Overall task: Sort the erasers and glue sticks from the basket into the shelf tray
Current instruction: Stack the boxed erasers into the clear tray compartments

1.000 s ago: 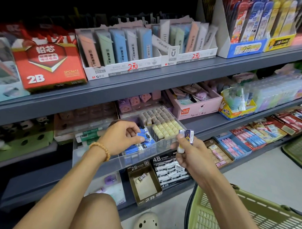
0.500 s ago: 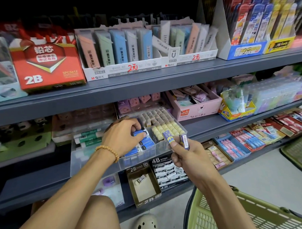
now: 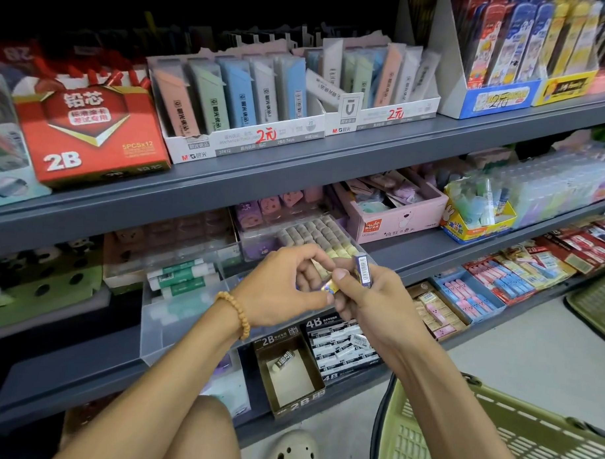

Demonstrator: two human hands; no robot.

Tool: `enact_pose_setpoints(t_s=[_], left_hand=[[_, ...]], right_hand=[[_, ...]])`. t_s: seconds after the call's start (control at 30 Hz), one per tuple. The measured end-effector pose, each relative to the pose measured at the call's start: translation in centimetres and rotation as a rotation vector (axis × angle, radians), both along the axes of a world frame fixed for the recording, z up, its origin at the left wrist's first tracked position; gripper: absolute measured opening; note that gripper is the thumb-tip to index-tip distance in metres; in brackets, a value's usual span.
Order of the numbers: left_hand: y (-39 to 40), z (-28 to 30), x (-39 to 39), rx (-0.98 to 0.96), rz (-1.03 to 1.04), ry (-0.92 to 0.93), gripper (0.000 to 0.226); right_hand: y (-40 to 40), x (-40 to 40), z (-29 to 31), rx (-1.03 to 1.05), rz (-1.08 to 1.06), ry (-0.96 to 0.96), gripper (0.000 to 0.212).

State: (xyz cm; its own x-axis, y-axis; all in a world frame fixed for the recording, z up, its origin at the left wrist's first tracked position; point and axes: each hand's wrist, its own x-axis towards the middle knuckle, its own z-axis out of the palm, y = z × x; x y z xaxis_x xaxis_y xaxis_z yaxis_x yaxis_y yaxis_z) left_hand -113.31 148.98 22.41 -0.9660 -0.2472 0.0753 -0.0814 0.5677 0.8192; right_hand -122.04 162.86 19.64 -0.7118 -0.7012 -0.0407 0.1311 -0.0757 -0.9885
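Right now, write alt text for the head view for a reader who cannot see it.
Two bare hands meet before a clear plastic shelf tray: the right hand pinches small blue-wrapped erasers, and the left hand reaches its fingers to them. Green-and-white glue sticks lie in the tray's left compartment, and a green plastic basket sits lower right.

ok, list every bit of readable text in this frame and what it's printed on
"2B", "5PCS×12", "铅芯": red lead box
"M&G", "37412", handwritten "2元": left white display tray
"M&G", handwritten "2元": right white display tray
"2B": brown carton
"4B": black carton
Barcode, digits unreadable: eraser in the right hand
Pink box, yellow box, green glue sticks, top-right packs: too blurred.
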Motion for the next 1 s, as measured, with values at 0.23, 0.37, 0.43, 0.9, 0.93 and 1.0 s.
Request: enact_pose_setpoints(t_s=[0.23, 0.37, 0.43, 0.9, 0.93, 1.0], left_hand=[[-2.5, 0.6, 0.4, 0.120, 0.142, -0.013, 0.020], [-4.1, 1.0, -1.3, 0.118, 0.364, 0.063, 0.022], [-4.9, 0.9, -2.2, 0.058, 0.403, 0.038, 0.024], [-7.9, 0.7, -5.4, -0.190, 0.270, -0.122, 0.020], [-8.1, 0.7, -5.7, -0.193, 0.254, -0.126, 0.018], [-8.3, 0.7, -6.2, -0.213, 0.228, -0.130, 0.018]], right_hand=[[1.3, -1.1, 1.2, 0.146, -0.119, 0.053, 0.016], [1.4, -1.6, 1.1, 0.195, -0.149, -0.126, 0.036], [1.3, -2.0, 0.6, 0.151, -0.167, -0.259, 0.036], [1.9, -3.3, -0.4, 0.087, -0.249, -0.142, 0.024], [1.7, -3.3, -0.5, 0.089, -0.250, -0.147, 0.024], [1.5, -3.3, -0.7, 0.084, -0.250, -0.155, 0.024]])
